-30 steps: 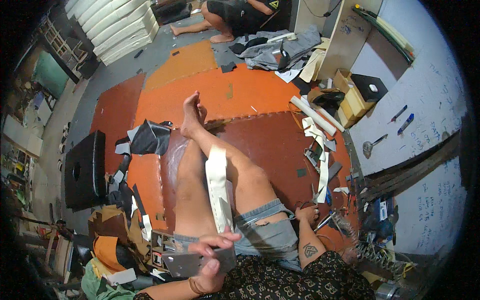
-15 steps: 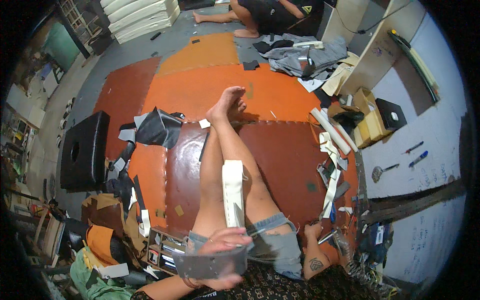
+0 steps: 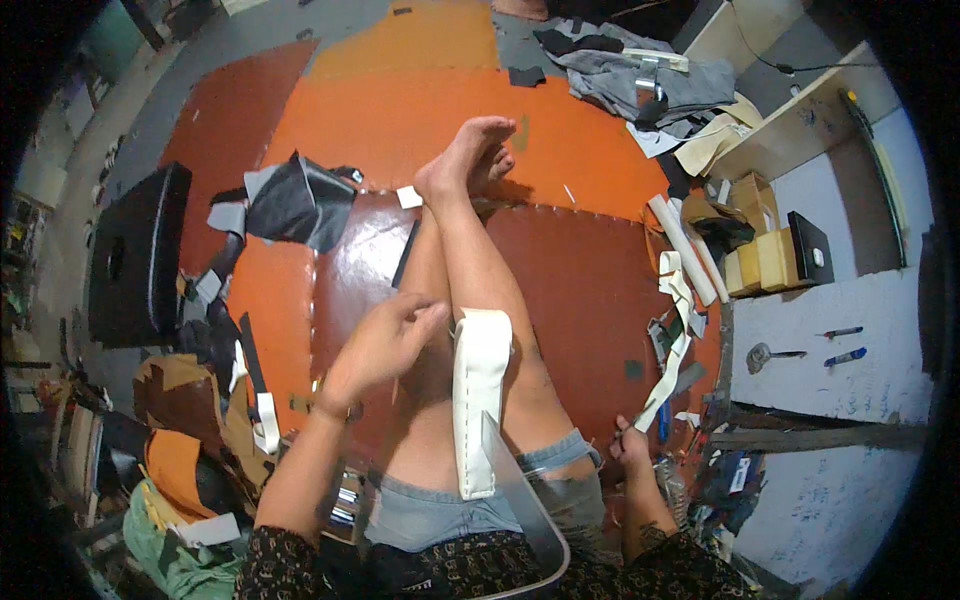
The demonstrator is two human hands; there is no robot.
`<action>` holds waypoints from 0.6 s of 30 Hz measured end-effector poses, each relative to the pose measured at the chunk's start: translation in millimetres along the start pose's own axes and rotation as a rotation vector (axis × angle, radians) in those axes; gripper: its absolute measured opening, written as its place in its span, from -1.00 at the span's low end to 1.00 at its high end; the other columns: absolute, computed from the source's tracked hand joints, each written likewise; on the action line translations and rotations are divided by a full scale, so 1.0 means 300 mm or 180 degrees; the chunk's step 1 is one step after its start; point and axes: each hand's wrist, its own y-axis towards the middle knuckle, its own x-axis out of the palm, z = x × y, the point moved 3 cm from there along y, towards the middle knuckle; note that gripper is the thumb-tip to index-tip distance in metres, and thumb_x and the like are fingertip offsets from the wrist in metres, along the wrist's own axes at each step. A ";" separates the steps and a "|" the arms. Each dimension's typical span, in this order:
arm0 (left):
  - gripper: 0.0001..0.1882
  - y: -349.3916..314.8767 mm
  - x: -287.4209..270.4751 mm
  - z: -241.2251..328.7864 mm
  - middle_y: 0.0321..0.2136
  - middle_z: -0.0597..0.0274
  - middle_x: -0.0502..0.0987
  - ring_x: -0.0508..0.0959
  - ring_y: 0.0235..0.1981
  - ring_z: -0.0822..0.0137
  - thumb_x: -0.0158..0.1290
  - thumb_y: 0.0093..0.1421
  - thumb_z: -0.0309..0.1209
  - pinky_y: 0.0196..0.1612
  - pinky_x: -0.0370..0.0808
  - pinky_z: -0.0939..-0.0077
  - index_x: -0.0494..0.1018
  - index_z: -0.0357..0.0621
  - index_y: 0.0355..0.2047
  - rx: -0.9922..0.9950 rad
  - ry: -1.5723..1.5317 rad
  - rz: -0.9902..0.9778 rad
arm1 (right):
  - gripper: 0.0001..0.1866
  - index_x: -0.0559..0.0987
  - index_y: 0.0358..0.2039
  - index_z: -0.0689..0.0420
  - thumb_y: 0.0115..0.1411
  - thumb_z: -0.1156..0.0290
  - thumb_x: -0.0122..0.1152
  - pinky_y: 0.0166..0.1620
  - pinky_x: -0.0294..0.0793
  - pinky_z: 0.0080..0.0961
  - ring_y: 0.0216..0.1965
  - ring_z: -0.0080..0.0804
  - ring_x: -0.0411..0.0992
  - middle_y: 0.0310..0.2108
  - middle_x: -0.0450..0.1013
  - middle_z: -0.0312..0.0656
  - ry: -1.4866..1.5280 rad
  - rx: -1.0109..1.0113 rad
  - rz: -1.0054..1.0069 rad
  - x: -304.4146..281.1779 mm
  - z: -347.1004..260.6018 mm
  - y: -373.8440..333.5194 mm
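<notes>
Over my lap lies a cream padded strip point(image 3: 482, 390) with a line of stitching along its left edge. Against its lower right side rests a greyish bent band point(image 3: 545, 525) with a pointed upper end and a rounded lower corner. My left hand point(image 3: 385, 350) hovers to the left of the cream strip, apart from it, its fingers loosely curled together and nothing seen in them. Low at the right, my right hand point(image 3: 632, 445) is closed on the near end of a long white strip point(image 3: 668, 370), which runs away from me along the mat.
Brown and orange mats point(image 3: 590, 300) cover the floor under my crossed legs. At the left stand a black padded block point(image 3: 140, 260) and leather scraps point(image 3: 300, 200). A white board point(image 3: 810, 350) with pens, cream rolls point(image 3: 685, 245) and a yellowish box point(image 3: 765, 260) are at the right.
My left hand has moved forward and left, away from the lower end of the cream strip. My right hand has come to the long white strip's end. The view has tilted lower.
</notes>
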 end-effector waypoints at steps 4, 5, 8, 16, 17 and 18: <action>-0.46 0.109 0.083 -0.019 -0.15 -0.02 0.73 0.68 -0.12 0.27 0.11 0.47 -0.03 0.01 0.59 0.32 0.64 -0.34 0.06 -0.0554 -0.0214 -0.1088 | -0.56 0.49 0.07 0.17 0.29 0.34 0.48 -0.37 0.50 -0.51 -0.38 -0.49 0.52 -0.30 0.51 -0.28 -0.0393 -0.1095 -0.1117 0.337 -0.316 -0.427; -0.47 0.119 0.112 0.001 -0.13 -0.01 0.73 0.68 -0.11 0.28 0.13 0.46 -0.02 0.02 0.59 0.33 0.64 -0.33 0.06 -0.0449 -0.0360 -0.1233 | -0.48 0.50 0.19 0.19 0.28 0.37 0.49 -0.23 0.53 -0.55 -0.31 -0.54 0.52 -0.30 0.51 -0.31 -0.0715 -0.1404 -0.1341 0.377 -0.391 -0.522; -0.54 0.120 0.164 -0.015 -0.04 0.05 0.71 0.65 -0.04 0.36 0.31 0.35 -0.19 0.10 0.57 0.39 0.63 -0.31 0.08 -0.0109 -0.1174 -0.1205 | -0.38 0.50 0.26 0.18 0.25 0.33 0.54 -0.22 0.51 -0.58 -0.31 -0.60 0.48 -0.30 0.50 -0.35 -0.1818 -0.1909 -0.1993 0.471 -0.549 -0.676; -0.56 -0.054 0.051 0.112 0.07 0.21 0.69 0.59 0.16 0.28 0.40 0.17 -0.44 0.25 0.50 0.31 0.66 -0.21 0.07 0.0641 -0.0750 -0.0760 | -0.18 0.52 0.26 0.23 0.08 0.14 0.69 0.01 0.50 -0.39 -0.08 -0.40 0.49 -0.13 0.54 -0.19 -0.3420 -0.2908 -0.2521 0.543 -0.660 -0.815; -0.58 -0.086 0.041 0.120 0.06 0.21 0.69 0.59 0.18 0.23 0.40 0.15 -0.45 0.27 0.49 0.26 0.68 -0.16 0.05 0.0778 -0.0625 -0.0870 | -0.15 0.51 0.27 0.24 0.06 0.13 0.70 0.04 0.49 -0.38 -0.06 -0.37 0.49 -0.10 0.55 -0.16 -0.3514 -0.3099 -0.2637 0.545 -0.668 -0.818; -0.60 -0.133 0.025 0.125 0.05 0.22 0.70 0.58 0.20 0.19 0.40 0.13 -0.46 0.29 0.47 0.21 0.70 -0.11 0.02 0.0880 -0.0478 -0.0946 | -0.14 0.51 0.27 0.24 0.05 0.10 0.70 0.04 0.49 -0.37 -0.07 -0.33 0.49 -0.09 0.55 -0.14 -0.3565 -0.3077 -0.2677 0.555 -0.673 -0.813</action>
